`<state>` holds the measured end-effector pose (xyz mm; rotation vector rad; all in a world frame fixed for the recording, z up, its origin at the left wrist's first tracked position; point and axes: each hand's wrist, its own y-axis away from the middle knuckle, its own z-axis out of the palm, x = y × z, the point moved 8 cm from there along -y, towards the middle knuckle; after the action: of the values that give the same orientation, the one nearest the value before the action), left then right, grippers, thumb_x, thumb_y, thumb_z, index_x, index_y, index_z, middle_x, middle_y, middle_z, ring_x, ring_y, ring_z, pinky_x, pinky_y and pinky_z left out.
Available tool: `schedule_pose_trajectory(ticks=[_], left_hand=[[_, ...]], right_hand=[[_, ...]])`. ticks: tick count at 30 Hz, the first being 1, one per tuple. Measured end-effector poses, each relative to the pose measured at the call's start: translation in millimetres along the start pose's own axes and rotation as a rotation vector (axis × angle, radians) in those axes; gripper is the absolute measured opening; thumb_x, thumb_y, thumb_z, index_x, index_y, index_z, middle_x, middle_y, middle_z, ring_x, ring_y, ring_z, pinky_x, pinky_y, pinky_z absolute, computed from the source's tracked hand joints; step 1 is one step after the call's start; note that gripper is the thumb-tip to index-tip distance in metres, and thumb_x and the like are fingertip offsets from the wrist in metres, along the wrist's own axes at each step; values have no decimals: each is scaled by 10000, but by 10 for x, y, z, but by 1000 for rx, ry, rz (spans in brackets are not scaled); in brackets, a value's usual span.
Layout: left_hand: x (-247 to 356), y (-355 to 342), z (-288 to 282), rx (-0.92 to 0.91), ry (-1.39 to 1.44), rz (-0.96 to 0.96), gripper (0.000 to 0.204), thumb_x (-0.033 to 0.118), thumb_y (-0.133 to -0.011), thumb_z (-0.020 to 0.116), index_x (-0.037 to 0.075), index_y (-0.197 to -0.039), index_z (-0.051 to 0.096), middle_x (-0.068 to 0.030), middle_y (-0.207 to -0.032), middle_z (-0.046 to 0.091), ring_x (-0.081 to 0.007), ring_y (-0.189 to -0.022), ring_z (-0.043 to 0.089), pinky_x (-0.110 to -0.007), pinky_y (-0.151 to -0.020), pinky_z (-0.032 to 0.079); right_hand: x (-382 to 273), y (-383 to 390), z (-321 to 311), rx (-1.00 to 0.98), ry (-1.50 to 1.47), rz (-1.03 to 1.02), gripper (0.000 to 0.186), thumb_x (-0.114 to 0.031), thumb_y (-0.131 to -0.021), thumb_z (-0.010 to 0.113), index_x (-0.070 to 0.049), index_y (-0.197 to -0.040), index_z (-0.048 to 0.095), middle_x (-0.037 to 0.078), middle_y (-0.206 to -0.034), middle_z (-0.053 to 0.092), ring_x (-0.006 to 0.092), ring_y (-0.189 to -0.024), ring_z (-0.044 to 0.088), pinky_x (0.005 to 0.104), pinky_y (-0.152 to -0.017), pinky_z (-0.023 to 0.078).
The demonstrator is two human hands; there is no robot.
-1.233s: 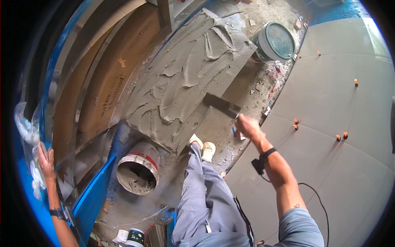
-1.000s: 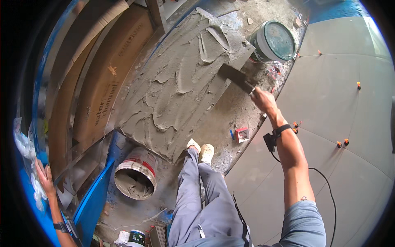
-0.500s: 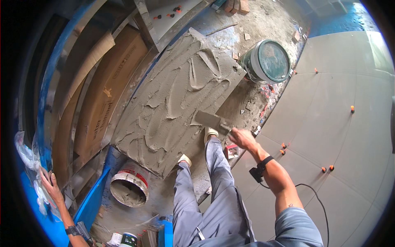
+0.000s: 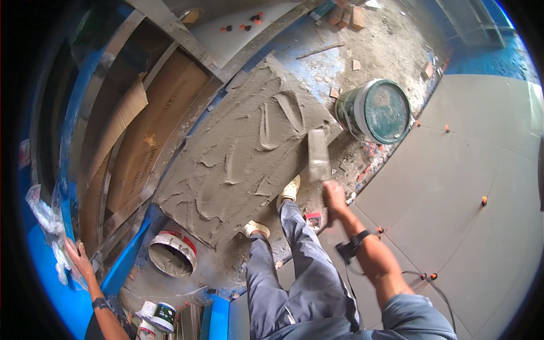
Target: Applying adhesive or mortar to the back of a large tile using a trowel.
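My right hand [image 4: 334, 198] grips the handle of a flat metal trowel [image 4: 318, 153]. Its blade, blurred by motion, points away from me by the right edge of a large slab [image 4: 238, 156]. Grey mortar covers the slab, with ridges and swirls in its surface. On the far left, my left hand [image 4: 81, 262] has its fingers stretched out against the blue frame [image 4: 68, 192], beside a crumpled clear plastic bag [image 4: 45, 212]; it holds nothing. A white and red bucket [image 4: 173, 254] with mortar inside stands tilted near the slab's lower left corner.
A green-lidded bucket [image 4: 374, 110] stands beyond the slab's right corner. Grey floor tiles [image 4: 436, 198] with orange levelling clips lie to the right. Cardboard boxes [image 4: 150, 136] lean in the left frame. Small tubs [image 4: 163, 317] stand near my left arm. Bricks [image 4: 351, 18] lie far off.
The trowel has swung from pointing left over the slab's edge to pointing away from me, further right. The view has shifted slightly. My left hand stays by the frame.
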<state>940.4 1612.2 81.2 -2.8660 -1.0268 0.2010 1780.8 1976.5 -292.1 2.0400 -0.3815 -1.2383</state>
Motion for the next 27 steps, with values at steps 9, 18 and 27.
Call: schedule_pose_trajectory(ticks=[9,18,27], left_hand=[[68,56,-51,-5,170,-59,858,606,-880,532,24,-1467,304,-184,-1494,330,-371,-1343,370,-440,-1085,372],[119,17,-73,33,79,50,852,616,-889,507,5,-1453,321,-205,-1446,387,-386,-1329,387,-451,-1091,343],[227,-19,-80,46,144,52,858,628,-884,499,-5,-1441,335,-211,-1415,420,-393,-1305,402,-453,-1092,329]], right_hand=[[-620,352,1266,-403,897,-245,341,-385,-903,551,-68,-1027,533,254,-812,642,448,-762,627,528,-672,501],[-1256,-409,-342,173,940,-319,331,-329,-904,557,-1,-874,520,251,-751,617,436,-649,607,499,-630,475],[-1779,-589,1342,181,365,-242,437,-419,-929,545,13,-993,540,285,-834,614,440,-806,615,486,-727,470]])
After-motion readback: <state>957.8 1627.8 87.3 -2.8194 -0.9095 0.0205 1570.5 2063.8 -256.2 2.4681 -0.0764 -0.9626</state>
